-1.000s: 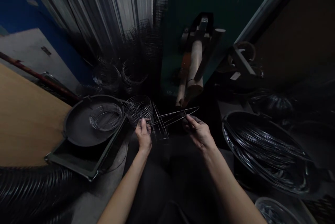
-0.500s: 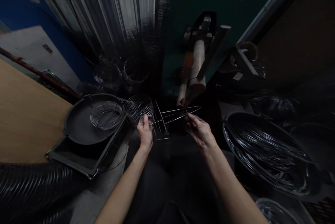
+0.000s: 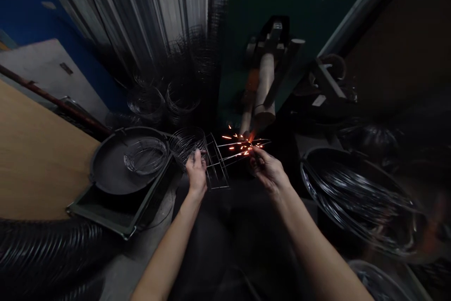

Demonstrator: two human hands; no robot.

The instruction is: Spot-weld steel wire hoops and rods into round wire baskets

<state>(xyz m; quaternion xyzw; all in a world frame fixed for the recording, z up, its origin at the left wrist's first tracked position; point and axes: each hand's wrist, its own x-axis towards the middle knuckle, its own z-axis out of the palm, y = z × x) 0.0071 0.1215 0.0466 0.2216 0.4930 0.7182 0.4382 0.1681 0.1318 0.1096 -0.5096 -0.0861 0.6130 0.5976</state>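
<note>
The left hand [image 3: 197,169] is closed on the near end of a wire frame [image 3: 222,165], thumb on top; the right hand [image 3: 267,168] pinches a thin piece [image 3: 251,147] between thumb and forefinger, at the frame's long prongs — whether it is part of the frame or separate, I cannot tell. The frame lies level between the two hands, its crosswires beside the left one, its prongs running right to just under the tip of a slim rod [image 3: 245,125]; orange sparks [image 3: 244,143] spray around that spot, close to the right fingertips and partly hiding the contact.

Above the rod, a thicker cylinder [image 3: 265,85] juts from a green machine [image 3: 317,19]; behind the left hand stands a round wire basket [image 3: 186,141]; left of that, a dark round pan [image 3: 111,172] holds wire rings [image 3: 145,156] and rests over a green-rimmed crate [image 3: 132,226]. More wire baskets [image 3: 146,101] stand in shadow beyond, near a corrugated metal sheet [image 3: 141,10]; to the right, a large round tub [image 3: 306,174] holds a heap of shiny wires [image 3: 352,188]; a smaller bowl [image 3: 355,266] sits at the lower edge — its contents too dim to make out.
</note>
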